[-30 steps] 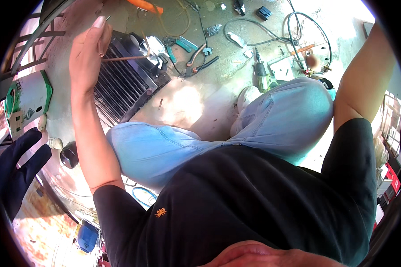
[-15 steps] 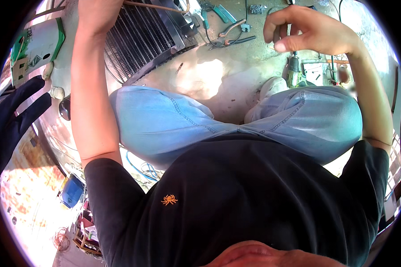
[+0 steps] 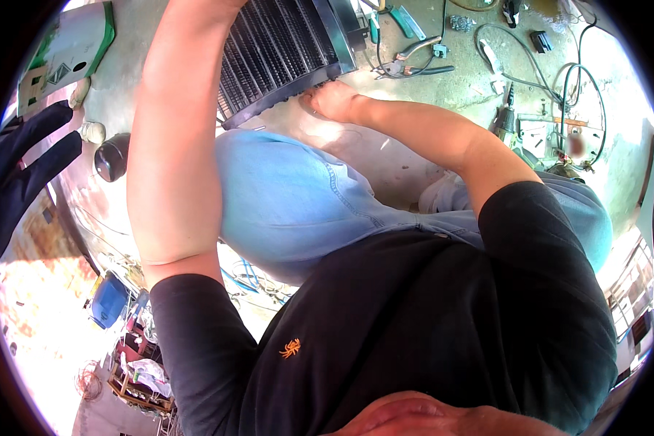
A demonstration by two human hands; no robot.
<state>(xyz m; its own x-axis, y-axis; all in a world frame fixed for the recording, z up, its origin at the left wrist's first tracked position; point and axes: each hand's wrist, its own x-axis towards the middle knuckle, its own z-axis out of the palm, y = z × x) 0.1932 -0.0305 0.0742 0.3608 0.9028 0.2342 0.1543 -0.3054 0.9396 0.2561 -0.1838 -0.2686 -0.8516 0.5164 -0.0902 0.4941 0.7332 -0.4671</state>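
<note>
Now we're probably steadying the black finned metal radiator (image 3: pixel 276 54) on the grey concrete floor (image 3: pixel 461 87), right hand (image 3: pixel 329 100) curled at its near-right corner, grip unclear, left hand unseen; shifting it would need both.

At 11 o'clock, the left hand (image 3: pixel 214 4) is almost wholly cut off by the top edge; the finned panel (image 3: pixel 272 58) is cropped there too. At 12, the fingers of the right hand (image 3: pixel 332 100) are partly hidden. At 2, a brown spot (image 3: pixel 577 144) is blurred.
</note>
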